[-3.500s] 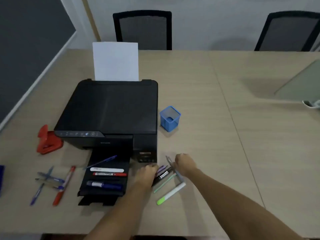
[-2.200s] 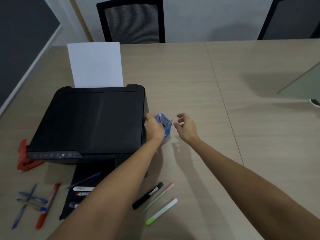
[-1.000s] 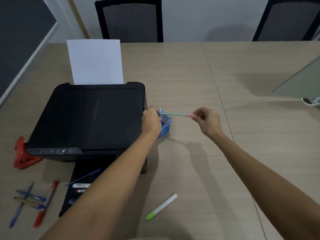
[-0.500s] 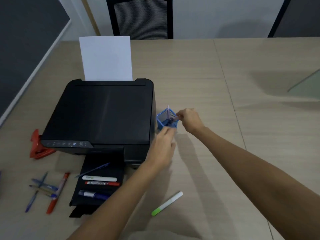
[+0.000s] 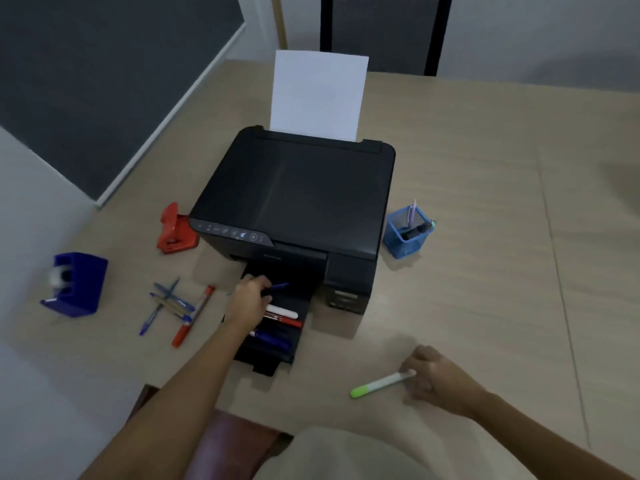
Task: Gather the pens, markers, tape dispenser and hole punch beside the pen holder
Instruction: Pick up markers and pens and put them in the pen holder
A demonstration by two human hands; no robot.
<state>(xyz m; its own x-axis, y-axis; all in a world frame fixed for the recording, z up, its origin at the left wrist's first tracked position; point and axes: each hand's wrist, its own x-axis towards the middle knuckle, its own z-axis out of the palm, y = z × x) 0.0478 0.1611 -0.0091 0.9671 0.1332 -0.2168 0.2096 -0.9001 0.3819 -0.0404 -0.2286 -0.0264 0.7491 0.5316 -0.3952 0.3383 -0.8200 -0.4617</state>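
The blue mesh pen holder (image 5: 403, 242) stands right of the black printer (image 5: 298, 192) with a few pens and a black marker in it. My left hand (image 5: 247, 301) rests on the printer's output tray (image 5: 277, 355), fingers closed on a blue pen (image 5: 278, 286). A white marker (image 5: 282, 311), a red marker (image 5: 284, 321) and a blue marker (image 5: 272, 338) lie on that tray. My right hand (image 5: 434, 379) pinches the white end of a green-tipped highlighter (image 5: 375, 385) lying on the table. Left of the printer sit a red hole punch (image 5: 173, 226), a blue tape dispenser (image 5: 78, 284), several blue pens (image 5: 166, 303) and a red marker (image 5: 194, 315).
A white sheet (image 5: 318, 95) stands upright in the printer's rear feed. A black chair (image 5: 384, 32) is behind the wooden table (image 5: 485, 271). The table's left edge runs close to the tape dispenser, and its near edge is just below my arms.
Both hands have left the pen holder. The left hand dropped onto the output tray and closed on a blue pen; the right came back to the green highlighter. The view swung left, revealing the tape dispenser.
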